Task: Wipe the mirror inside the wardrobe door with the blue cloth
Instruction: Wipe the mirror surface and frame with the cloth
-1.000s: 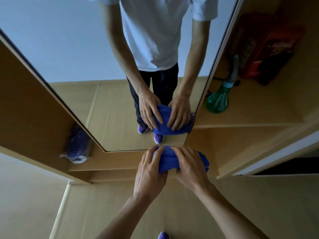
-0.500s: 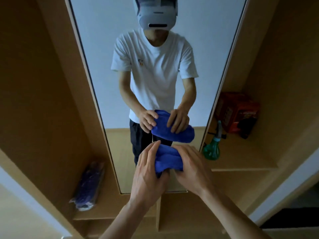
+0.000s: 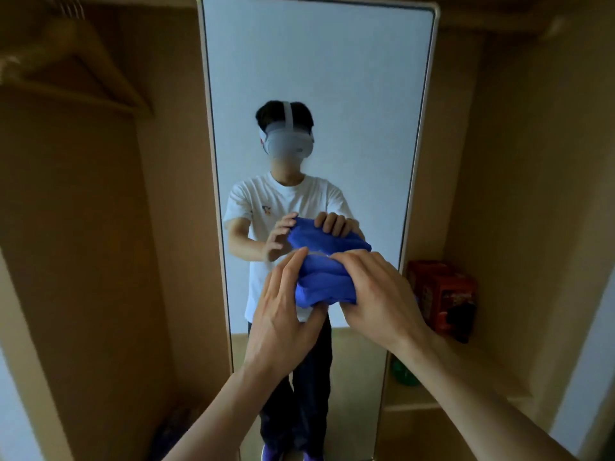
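Holding the bunched blue cloth [image 3: 322, 282] before the middle of the wardrobe-door mirror [image 3: 316, 78], the right hand [image 3: 379, 291] curls its fingers over the cloth's top, while the left hand [image 3: 283, 304] lays nearly straight fingers against its left side, a red box [image 3: 442, 294] shelved at right.

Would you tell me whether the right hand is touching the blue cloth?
Touching: the head view shows the right hand gripping the blue cloth with curled fingers.
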{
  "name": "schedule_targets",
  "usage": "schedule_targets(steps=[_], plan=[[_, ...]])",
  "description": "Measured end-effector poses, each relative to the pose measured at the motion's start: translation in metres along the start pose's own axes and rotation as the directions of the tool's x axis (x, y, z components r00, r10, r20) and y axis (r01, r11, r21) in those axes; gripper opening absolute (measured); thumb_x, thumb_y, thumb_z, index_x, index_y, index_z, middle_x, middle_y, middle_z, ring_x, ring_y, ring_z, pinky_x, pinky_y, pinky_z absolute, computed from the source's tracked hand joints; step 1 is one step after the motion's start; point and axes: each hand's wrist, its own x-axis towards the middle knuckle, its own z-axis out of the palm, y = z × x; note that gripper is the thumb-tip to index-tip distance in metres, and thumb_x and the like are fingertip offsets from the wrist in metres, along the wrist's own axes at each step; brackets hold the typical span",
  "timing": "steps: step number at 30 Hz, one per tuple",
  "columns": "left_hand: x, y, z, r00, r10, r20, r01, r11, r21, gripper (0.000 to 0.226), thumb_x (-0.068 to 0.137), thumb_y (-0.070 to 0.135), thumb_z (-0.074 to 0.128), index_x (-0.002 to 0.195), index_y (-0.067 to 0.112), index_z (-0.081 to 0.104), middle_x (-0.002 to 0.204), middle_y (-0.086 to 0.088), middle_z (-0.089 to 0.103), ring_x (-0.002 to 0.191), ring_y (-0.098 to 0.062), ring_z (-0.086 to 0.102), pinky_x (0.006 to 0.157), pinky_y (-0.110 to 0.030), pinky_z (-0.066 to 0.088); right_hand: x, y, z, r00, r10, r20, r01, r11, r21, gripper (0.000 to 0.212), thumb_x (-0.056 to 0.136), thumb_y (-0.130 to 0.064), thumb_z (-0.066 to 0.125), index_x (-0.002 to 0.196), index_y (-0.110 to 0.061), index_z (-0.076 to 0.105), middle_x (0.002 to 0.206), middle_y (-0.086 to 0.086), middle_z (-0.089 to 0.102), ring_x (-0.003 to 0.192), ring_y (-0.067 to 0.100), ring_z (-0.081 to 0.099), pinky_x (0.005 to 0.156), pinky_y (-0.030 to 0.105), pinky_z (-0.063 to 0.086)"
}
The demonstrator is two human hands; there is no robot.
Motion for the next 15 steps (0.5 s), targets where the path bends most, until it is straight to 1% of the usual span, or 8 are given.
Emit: schedule_targets(steps=[1, 2, 4, 6, 8, 10, 13, 15], plan=[[0.008, 0.003, -0.005, 1.0, 0.025, -0.013, -0.025, 1.0, 0.005, 0.078, 0.085, 0.023, 0.076, 0.152, 0.02, 0.038, 0.148, 0.013, 0.044, 0.137, -0.001, 0.042, 0.108, -0.02, 0.041, 0.008, -0.002, -0.007, 1.0, -0.015, -0.016, 0.015, 1.0, -0.018, 0.048, 0.076, -0.018, 0.067, 0.124, -0.015, 0.06, 0.113, 0.001, 0.065, 0.097, 0.024, 0.06, 0.08, 0.037, 0.052], [0.017, 0.006, -0.01, 0.998, 0.053, -0.025, -0.053, 0.999, 0.007, 0.078, 0.086, 0.022, 0.077, 0.153, 0.02, 0.037, 0.148, 0.014, 0.042, 0.138, 0.0, 0.041, 0.108, -0.02, 0.042, 0.016, -0.003, -0.014, 0.999, -0.028, -0.029, 0.027, 0.999, -0.034, 0.049, 0.076, -0.016, 0.068, 0.125, -0.015, 0.06, 0.115, 0.001, 0.065, 0.099, 0.024, 0.06, 0.082, 0.037, 0.052], [0.035, 0.012, -0.017, 0.994, 0.101, -0.048, -0.101, 0.995, 0.002, 0.08, 0.086, 0.02, 0.08, 0.153, 0.018, 0.037, 0.15, 0.014, 0.042, 0.14, -0.005, 0.042, 0.109, -0.03, 0.046, 0.033, -0.006, -0.027, 0.997, -0.049, -0.054, 0.046, 0.997, -0.054, 0.051, 0.076, -0.012, 0.068, 0.126, -0.014, 0.059, 0.118, 0.001, 0.064, 0.103, 0.025, 0.059, 0.086, 0.038, 0.051], [0.055, 0.02, -0.025, 0.99, 0.125, -0.068, -0.125, 0.992, -0.003, 0.08, 0.086, 0.019, 0.08, 0.153, 0.017, 0.038, 0.152, 0.011, 0.043, 0.142, -0.012, 0.044, 0.108, -0.038, 0.049, 0.05, -0.008, -0.039, 0.993, -0.071, -0.091, 0.064, 0.996, -0.068, 0.053, 0.075, -0.009, 0.069, 0.127, -0.014, 0.058, 0.119, 0.001, 0.064, 0.104, 0.025, 0.059, 0.087, 0.039, 0.051], [0.072, 0.028, -0.031, 0.986, 0.147, -0.077, -0.147, 0.989, 0.002, 0.079, 0.086, 0.019, 0.08, 0.152, 0.017, 0.038, 0.152, 0.007, 0.046, 0.142, -0.014, 0.043, 0.108, -0.038, 0.047, 0.065, -0.011, -0.05, 0.989, -0.091, -0.114, 0.083, 0.994, -0.074, 0.053, 0.074, -0.007, 0.069, 0.126, -0.014, 0.058, 0.117, 0.0, 0.064, 0.102, 0.025, 0.059, 0.085, 0.038, 0.051], [0.09, 0.035, -0.04, 0.975, 0.201, -0.09, -0.199, 0.98, 0.023, 0.076, 0.086, 0.02, 0.078, 0.151, 0.016, 0.04, 0.15, 0.005, 0.049, 0.14, -0.015, 0.044, 0.111, -0.035, 0.043, 0.08, -0.012, -0.061, 0.984, -0.114, -0.138, 0.103, 0.991, -0.083, 0.054, 0.074, -0.008, 0.07, 0.126, -0.016, 0.058, 0.116, 0.0, 0.063, 0.098, 0.025, 0.06, 0.081, 0.038, 0.052], [0.116, 0.045, -0.051, 0.962, 0.26, -0.082, -0.258, 0.965, 0.038, 0.073, 0.087, 0.025, 0.073, 0.151, 0.017, 0.038, 0.149, 0.006, 0.049, 0.141, -0.016, 0.044, 0.11, -0.041, 0.045, 0.103, -0.011, -0.075, 0.981, -0.121, -0.153, 0.11, 0.991, -0.079, 0.054, 0.076, -0.016, 0.074, 0.126, -0.019, 0.056, 0.118, -0.003, 0.062, 0.099, 0.02, 0.058, 0.08, 0.036, 0.053], [0.134, 0.049, -0.056, 0.956, 0.285, -0.074, -0.281, 0.958, 0.06, 0.075, 0.088, 0.031, 0.071, 0.153, 0.019, 0.035, 0.149, 0.007, 0.047, 0.141, -0.014, 0.043, 0.109, -0.042, 0.046, 0.12, -0.009, -0.084, 0.976, -0.136, -0.171, 0.125, 0.989, -0.075, 0.049, 0.076, -0.02, 0.069, 0.124, -0.021, 0.056, 0.117, -0.006, 0.061, 0.099, 0.017, 0.057, 0.078, 0.034, 0.052]])
